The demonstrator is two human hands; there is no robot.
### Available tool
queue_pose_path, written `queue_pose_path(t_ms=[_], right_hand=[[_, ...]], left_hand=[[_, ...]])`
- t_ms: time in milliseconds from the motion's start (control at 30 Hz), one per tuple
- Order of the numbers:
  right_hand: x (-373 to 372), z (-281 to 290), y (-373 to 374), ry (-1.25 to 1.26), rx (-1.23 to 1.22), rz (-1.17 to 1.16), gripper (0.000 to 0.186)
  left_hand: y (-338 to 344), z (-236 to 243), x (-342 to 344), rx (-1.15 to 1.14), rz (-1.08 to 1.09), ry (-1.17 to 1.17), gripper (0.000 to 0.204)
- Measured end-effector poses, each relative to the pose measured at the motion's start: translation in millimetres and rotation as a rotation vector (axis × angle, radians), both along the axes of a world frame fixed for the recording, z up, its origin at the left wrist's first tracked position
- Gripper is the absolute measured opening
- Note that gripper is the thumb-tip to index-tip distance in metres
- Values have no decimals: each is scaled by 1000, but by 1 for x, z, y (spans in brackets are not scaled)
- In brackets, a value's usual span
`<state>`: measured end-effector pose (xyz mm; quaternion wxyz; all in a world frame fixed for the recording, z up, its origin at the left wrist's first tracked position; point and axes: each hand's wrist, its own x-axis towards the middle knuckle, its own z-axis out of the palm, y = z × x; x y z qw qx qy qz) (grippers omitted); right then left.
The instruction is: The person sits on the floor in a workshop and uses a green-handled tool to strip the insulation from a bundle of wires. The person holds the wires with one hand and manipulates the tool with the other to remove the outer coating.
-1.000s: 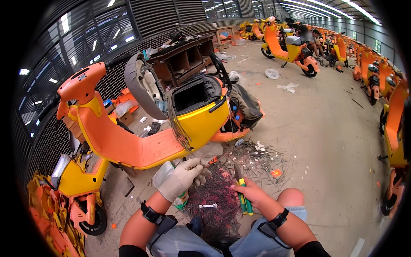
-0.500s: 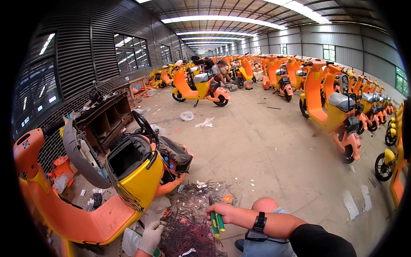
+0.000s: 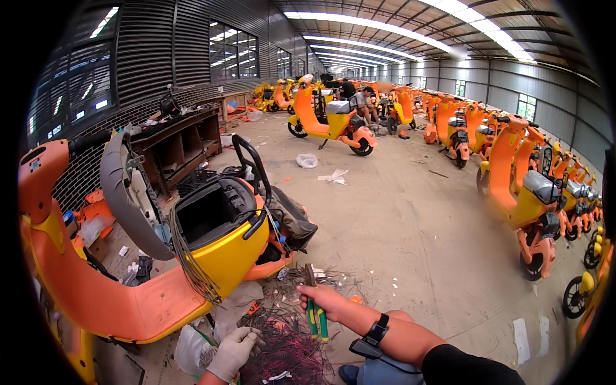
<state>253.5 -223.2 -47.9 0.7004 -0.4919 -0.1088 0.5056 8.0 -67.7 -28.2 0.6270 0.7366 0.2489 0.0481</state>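
Head view: gloved left hand [image 3: 234, 351] curled at the edge of the wire pile [image 3: 282, 346] on the floor, whether gripping strands I cannot tell; bare right hand [image 3: 321, 300] closed around green-handled cutters [image 3: 314, 308] just above the pile. Cutters' long axis near vertical, jaws up and away, handles down. Risk: tangled strands snagging, or jaws nicking the near glove; beyond, the open yellow-orange scooter [image 3: 192, 256].

Rows of orange/yellow scooters [image 3: 520, 186] along right side & far end of shed. Dark wooden shelf unit [image 3: 176, 144] by left wall. Crumpled white scrap [image 3: 307, 160] on concrete floor [image 3: 410, 237], maybe a plastic bag. Seated person [image 3: 366, 102] far back.
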Motion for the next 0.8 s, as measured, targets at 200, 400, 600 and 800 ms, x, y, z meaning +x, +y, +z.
queue_pose_path(t_ms=[200, 400, 600, 800], right_hand=[[-38, -48, 45, 227, -363, 180, 12], [-56, -25, 70, -30, -71, 257, 22], [-49, -21, 71, -118, 18, 229, 24], [-45, -21, 50, -228, 60, 183, 20]], left_hand=[[20, -18, 13, -10, -2, 25, 27], [31, -34, 24, -26, 92, -11, 25], [28, -28, 22, -66, 60, -33, 22], [19, -26, 35, -181, -34, -55, 20]])
